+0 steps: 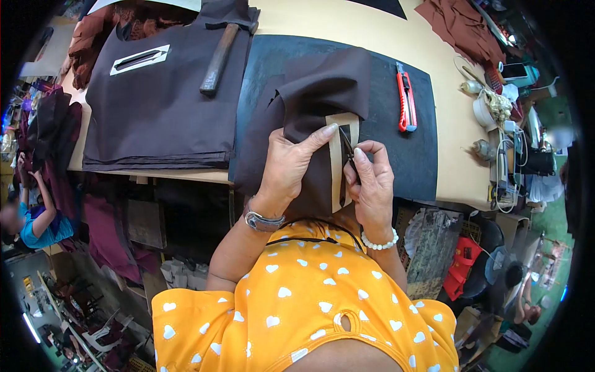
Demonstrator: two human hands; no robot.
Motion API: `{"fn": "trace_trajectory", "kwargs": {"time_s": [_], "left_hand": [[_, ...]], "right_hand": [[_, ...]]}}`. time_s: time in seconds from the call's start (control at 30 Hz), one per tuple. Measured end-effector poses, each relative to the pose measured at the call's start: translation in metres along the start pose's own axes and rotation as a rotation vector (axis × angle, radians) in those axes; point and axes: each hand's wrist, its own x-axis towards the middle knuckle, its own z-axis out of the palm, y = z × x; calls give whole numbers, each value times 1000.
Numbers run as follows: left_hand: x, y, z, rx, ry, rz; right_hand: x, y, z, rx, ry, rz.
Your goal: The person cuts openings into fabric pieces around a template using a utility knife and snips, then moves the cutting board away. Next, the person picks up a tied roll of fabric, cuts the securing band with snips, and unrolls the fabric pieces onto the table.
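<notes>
My left hand (290, 162) pinches a piece of dark brown fabric (325, 74) between thumb and fingers, at the edge of a beige strip (335, 152) with a dark slot down its middle. In my right hand (374, 180) is a thin, dark, pointed metal tool (346, 144); its exact kind is not clear. Its tip lies at the slot, near my left thumb. Part of the fabric is bunched up and hangs over the table's front edge. A red box cutter (406, 102) lies to the right on the dark blue mat (403, 164).
Left of the mat is a stack of dark cut panels (167, 118), with a hammer (220, 59) on top and a white-backed slot patch (140, 59). Reddish-brown cloth (462, 28) and cluttered small items line the right side. Another person (46, 217) works at far left.
</notes>
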Motion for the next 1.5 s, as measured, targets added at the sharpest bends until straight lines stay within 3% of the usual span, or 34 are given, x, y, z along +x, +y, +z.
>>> {"fn": "trace_trajectory", "kwargs": {"time_s": [0.2, 0.4, 0.6, 0.93, 1.33, 1.37, 1.43, 1.5], "left_hand": [[-1, -4, 4, -91, 8, -15], [-1, -23, 17, -73, 126, 130], [-12, -28, 28, -29, 187, 228], [-22, -29, 29, -84, 161, 195], [-11, -30, 22, -74, 83, 131], [-8, -30, 21, -86, 84, 122], [-3, -26, 19, -108, 81, 108], [-1, -20, 16, -121, 77, 93]], "right_hand": [[-5, -7, 2, -36, 36, 14], [-26, -12, 10, 85, 23, 109], [-29, 1, 18, 157, 61, 63], [-22, 10, 22, 219, 131, -66], [-24, 1, 15, 290, 188, -9], [-26, -3, 10, 210, 230, -38], [-24, -3, -18, -247, 298, -290], [-13, -2, -49, -1008, 521, -565]]}}
